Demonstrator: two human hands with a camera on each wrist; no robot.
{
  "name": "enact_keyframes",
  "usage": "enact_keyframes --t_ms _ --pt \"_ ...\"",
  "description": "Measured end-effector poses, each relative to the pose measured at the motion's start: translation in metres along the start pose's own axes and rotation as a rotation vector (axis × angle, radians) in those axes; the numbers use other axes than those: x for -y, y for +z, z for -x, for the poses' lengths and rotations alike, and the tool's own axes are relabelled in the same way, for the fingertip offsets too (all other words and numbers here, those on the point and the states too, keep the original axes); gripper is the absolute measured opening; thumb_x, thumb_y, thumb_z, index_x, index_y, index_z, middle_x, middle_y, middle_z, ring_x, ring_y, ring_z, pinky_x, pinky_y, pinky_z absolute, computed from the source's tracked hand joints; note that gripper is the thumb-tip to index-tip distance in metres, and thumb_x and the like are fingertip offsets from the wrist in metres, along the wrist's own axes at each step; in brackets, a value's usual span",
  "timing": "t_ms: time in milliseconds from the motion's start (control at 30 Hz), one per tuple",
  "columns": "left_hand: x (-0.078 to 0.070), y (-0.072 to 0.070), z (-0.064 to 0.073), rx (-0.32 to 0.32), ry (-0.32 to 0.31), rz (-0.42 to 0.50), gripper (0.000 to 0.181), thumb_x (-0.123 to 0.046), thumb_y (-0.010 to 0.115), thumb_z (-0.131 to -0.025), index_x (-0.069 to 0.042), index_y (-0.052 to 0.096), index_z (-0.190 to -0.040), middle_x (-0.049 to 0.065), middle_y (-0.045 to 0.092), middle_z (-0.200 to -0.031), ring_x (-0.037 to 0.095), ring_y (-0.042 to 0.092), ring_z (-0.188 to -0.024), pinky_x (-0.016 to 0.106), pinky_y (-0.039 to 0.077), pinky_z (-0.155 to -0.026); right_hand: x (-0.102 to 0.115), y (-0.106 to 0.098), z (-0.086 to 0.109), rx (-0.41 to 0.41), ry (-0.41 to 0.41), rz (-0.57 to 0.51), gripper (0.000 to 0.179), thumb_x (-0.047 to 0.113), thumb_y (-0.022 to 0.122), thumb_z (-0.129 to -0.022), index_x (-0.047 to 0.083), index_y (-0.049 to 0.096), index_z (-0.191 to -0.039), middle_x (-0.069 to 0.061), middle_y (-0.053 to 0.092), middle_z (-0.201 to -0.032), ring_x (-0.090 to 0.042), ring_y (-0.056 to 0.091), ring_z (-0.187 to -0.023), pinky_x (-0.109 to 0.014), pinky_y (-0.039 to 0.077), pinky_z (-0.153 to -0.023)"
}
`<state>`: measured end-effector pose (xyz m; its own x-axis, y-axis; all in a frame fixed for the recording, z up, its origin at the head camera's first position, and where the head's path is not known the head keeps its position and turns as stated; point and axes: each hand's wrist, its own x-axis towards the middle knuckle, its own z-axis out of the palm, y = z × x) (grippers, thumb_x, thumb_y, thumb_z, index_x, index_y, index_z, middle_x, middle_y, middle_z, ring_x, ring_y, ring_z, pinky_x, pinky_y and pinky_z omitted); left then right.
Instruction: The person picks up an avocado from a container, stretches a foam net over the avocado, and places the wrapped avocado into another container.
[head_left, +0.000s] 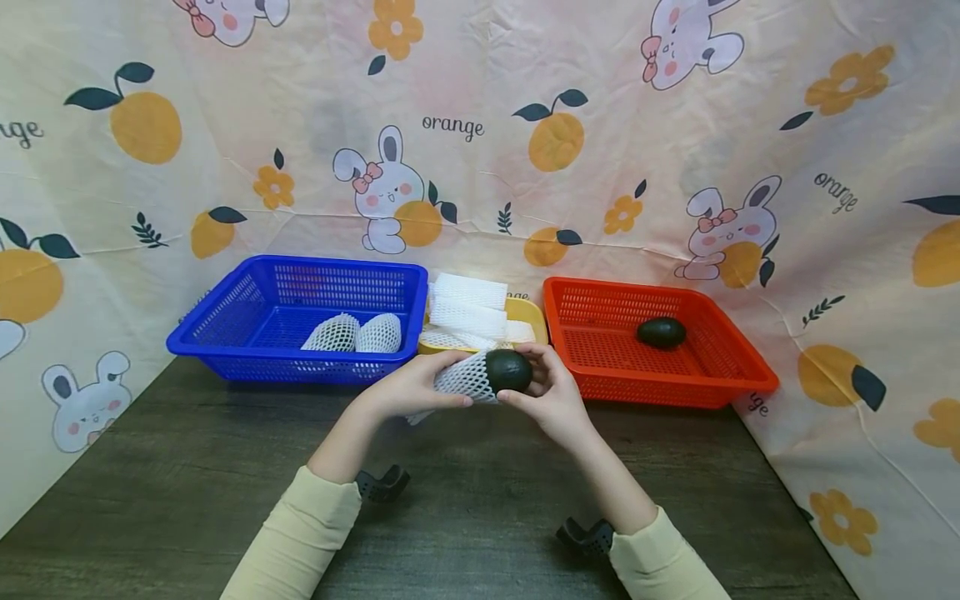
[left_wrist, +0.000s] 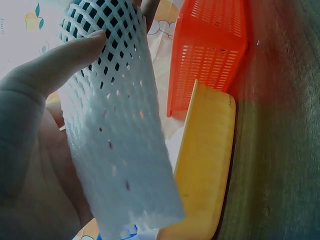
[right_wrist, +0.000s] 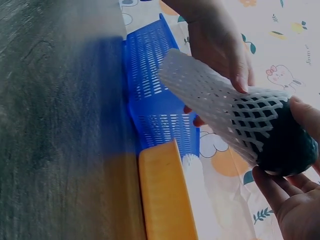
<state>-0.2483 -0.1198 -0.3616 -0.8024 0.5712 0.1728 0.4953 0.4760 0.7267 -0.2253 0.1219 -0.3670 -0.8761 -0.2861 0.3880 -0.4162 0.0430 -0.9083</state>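
Note:
A dark green avocado [head_left: 508,371] is partly inside a white foam net sleeve [head_left: 467,379], its rounded end bare. My left hand [head_left: 420,385] grips the sleeve, thumb on the near side, as the left wrist view shows close up. The sleeve's loose end [left_wrist: 135,185] hangs past that palm, with no fruit visible inside it. My right hand [head_left: 553,396] holds the avocado's bare end between thumb and fingers; in the right wrist view the net's edge [right_wrist: 272,102] stretches around the fruit. Both hands are above the table, in front of the yellow basket [head_left: 531,315].
At the left, a blue basket [head_left: 225,354] holds two net-wrapped fruits [head_left: 378,333]. Flat white foam sleeves [head_left: 468,304] lie piled in the yellow basket. To the right, a red basket [head_left: 600,383] contains one bare avocado [head_left: 662,332]. A printed cloth hangs behind the dark wooden table [head_left: 480,517].

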Motion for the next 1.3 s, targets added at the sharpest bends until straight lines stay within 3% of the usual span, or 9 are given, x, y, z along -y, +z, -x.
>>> enact_keyframes --t_ms 233,433,667,833,967,1300 --pt "-0.002 -0.001 0.000 -0.038 0.045 0.016 0.063 -0.029 0.077 -0.082 -0.010 0.050 -0.136 0.004 0.061 -0.115 0.019 0.058 -0.097 0.038 0.048 -0.085 -0.007 0.007 0.003 0.018 -0.063 -0.078 0.067 -0.007 0.077 -0.074 -0.003 0.035 -0.127 -0.018 0.046 -0.131 -0.031 0.056 -0.111 -0.038 0.051 -0.086" --pt "-0.003 -0.001 0.000 -0.074 0.061 0.040 0.063 -0.026 0.078 -0.080 -0.009 0.051 -0.135 0.004 0.062 -0.114 0.019 0.058 -0.098 0.038 0.048 -0.085 -0.009 0.016 0.006 -0.093 -0.141 -0.044 0.062 -0.017 0.074 -0.070 -0.008 0.040 -0.121 -0.020 0.044 -0.127 -0.022 0.057 -0.104 -0.037 0.052 -0.083" --pt "-0.003 -0.002 -0.001 -0.127 0.077 0.062 0.061 -0.021 0.080 -0.077 -0.009 0.054 -0.131 0.003 0.063 -0.113 0.019 0.058 -0.096 0.038 0.048 -0.082 0.014 0.024 0.013 -0.215 -0.290 0.086 0.049 -0.016 0.074 -0.071 -0.013 0.056 -0.117 -0.025 0.052 -0.113 -0.012 0.057 -0.092 -0.026 0.053 -0.078" --pt "-0.004 -0.003 -0.001 -0.141 0.069 0.061 0.064 -0.024 0.081 -0.076 -0.010 0.053 -0.133 0.004 0.062 -0.114 0.019 0.058 -0.097 0.038 0.049 -0.082 0.017 0.024 0.013 -0.192 -0.285 0.071 0.047 -0.016 0.069 -0.078 -0.016 0.054 -0.122 -0.028 0.054 -0.114 -0.021 0.058 -0.099 -0.028 0.052 -0.081" --pt "-0.006 -0.004 0.001 -0.143 0.065 0.076 0.067 -0.024 0.082 -0.075 -0.011 0.053 -0.134 0.004 0.062 -0.114 0.020 0.057 -0.097 0.038 0.048 -0.082 0.016 0.025 0.014 -0.181 -0.252 0.010 0.041 -0.018 0.068 -0.078 -0.016 0.053 -0.116 -0.029 0.056 -0.113 -0.027 0.061 -0.098 -0.030 0.053 -0.080" --pt "-0.010 -0.004 0.001 -0.128 0.050 0.073 0.074 -0.026 0.086 -0.071 -0.014 0.051 -0.135 0.004 0.060 -0.118 0.021 0.056 -0.100 0.040 0.048 -0.085 0.015 0.028 0.015 -0.177 -0.307 0.001 0.035 -0.020 0.069 -0.075 -0.018 0.060 -0.109 -0.030 0.054 -0.108 -0.017 0.062 -0.095 -0.033 0.052 -0.081"
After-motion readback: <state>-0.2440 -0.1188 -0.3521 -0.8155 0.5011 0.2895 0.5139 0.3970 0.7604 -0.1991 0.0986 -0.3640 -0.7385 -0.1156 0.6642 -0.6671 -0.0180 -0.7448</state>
